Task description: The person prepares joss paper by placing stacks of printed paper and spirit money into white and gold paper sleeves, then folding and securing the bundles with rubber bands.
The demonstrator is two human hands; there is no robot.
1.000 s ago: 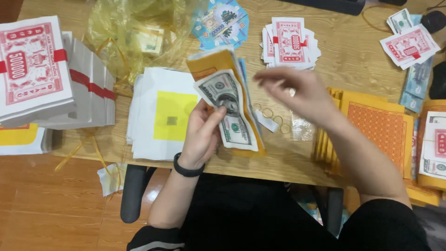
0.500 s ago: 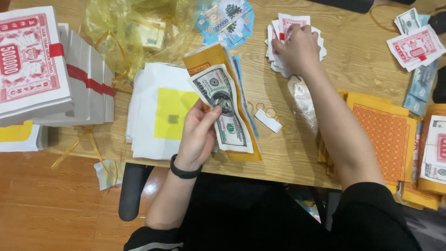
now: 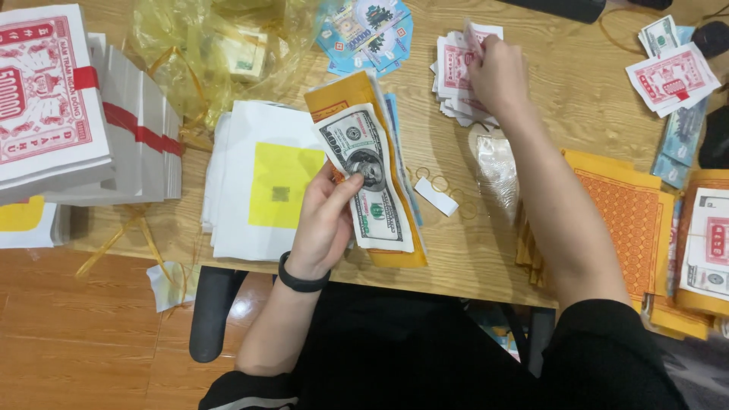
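Head camera view over a wooden table (image 3: 577, 99) crowded with paper money: the left hand (image 3: 323, 220) grips a fanned bundle of notes (image 3: 372, 182), a grey-green bill on top of orange and blue sheets, thumb pressed on the bill's face. The bundle is held just above the table's near edge, beside a white stack with a yellow square (image 3: 262, 178).

The right hand (image 3: 493, 72) is stretched to the far side of the table, fingers curled around one red-and-white note at the top of a loose pile of red-and-white notes (image 3: 456, 76), lifting it at its upper edge. A second ago this hand hovered open close to the bundle; half a second ago it had already reached the pile, and it has stayed there since. The left hand and its bundle have hardly shifted across the three moments.

Rubber bands (image 3: 433, 181) and a small white slip (image 3: 435, 196) lie between the bundle and the right forearm. Banded bricks of red-printed paper (image 3: 91, 129) stand at far left, orange sheets (image 3: 630, 220) at right.
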